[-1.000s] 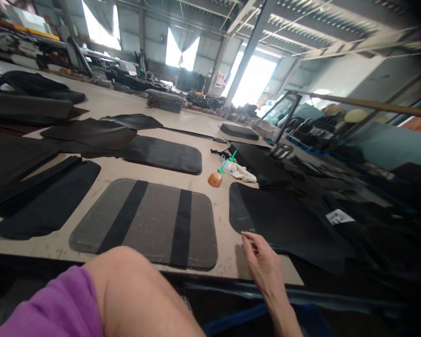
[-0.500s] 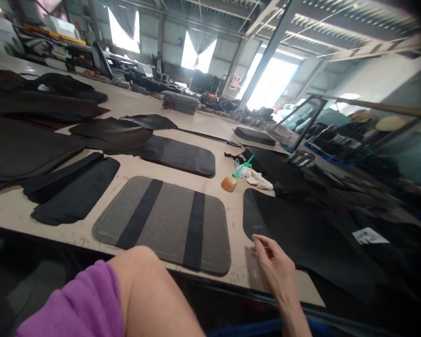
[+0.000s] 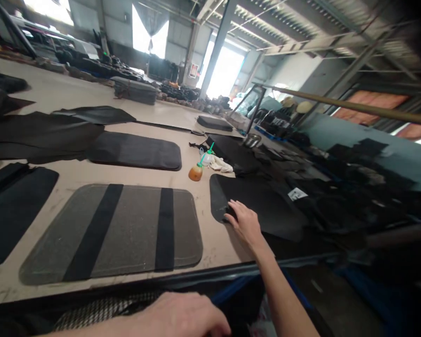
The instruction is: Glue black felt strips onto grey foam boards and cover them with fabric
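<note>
The right hand [image 3: 244, 227] is at the near left part of a large black sheet [image 3: 266, 201], its fingertips at the sheet's surface and the thumb spread toward the near edge; whether it pinches the material or only rests on it, I cannot tell. The sheet lies flat on the table [image 3: 215, 243], under and beyond the right hand, and stretches off to that hand's right, where a white label [image 3: 297, 194] shows among dark material. The left hand [image 3: 192, 316] is low, just in front of the table's near edge, back upward and fingers bent down; its fingertips are partly hidden, so its grasp cannot be told. Beyond the left hand and to the left of the right one lies a grey-brown panel [image 3: 136, 229] with rounded corners, crossed by a left black strip [image 3: 94, 229] and a right black strip [image 3: 164, 229]; both hands are apart from it. Past the right hand, farther up the table and somewhat to its left, are an amber bottle [image 3: 195, 174] with a green spout, a clear bottle [image 3: 207, 159] with a green spout and a whitish cloth [image 3: 221, 164]. A dark rounded pad [image 3: 136, 150] lies beyond the panel, well apart from both hands. Folded black pieces [image 3: 24, 201] lie far to the left of the hands, and a woven mesh [image 3: 101, 311] shows below the table edge, left of the left hand.
</note>
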The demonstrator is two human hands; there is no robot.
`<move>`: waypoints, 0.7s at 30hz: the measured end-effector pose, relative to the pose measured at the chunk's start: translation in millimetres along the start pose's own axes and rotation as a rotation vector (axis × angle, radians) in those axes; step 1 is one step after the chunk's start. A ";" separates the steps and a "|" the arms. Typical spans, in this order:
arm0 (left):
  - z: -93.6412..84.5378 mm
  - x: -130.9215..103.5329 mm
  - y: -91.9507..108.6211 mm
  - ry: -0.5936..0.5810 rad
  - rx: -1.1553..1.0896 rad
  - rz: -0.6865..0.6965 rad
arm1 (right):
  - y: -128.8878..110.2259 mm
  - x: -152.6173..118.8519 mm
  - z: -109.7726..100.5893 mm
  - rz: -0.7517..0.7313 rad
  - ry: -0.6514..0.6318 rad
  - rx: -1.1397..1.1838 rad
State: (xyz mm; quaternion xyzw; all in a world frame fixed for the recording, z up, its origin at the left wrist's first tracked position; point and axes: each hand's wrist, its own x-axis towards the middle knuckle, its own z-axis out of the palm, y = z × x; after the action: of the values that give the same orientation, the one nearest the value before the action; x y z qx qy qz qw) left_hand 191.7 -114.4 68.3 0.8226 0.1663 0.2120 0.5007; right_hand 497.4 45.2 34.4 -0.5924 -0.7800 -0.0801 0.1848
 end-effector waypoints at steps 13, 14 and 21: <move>-58.7 -5.0 42.3 -0.001 -0.018 -0.447 | 8.4 20.6 10.0 -0.009 -0.076 -0.074; -58.7 -2.3 40.6 -0.004 -0.020 -0.447 | 8.4 18.6 8.5 -0.032 -0.087 -0.062; -55.9 7.7 34.1 -0.034 -0.064 -0.446 | 3.7 -13.5 1.5 -0.177 -0.128 0.032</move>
State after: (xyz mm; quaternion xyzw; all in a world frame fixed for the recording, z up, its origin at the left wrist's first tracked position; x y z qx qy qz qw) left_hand 171.5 -83.7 123.1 0.7526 0.3286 0.0872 0.5639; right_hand 503.7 34.6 27.5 -0.5223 -0.8406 -0.0458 0.1364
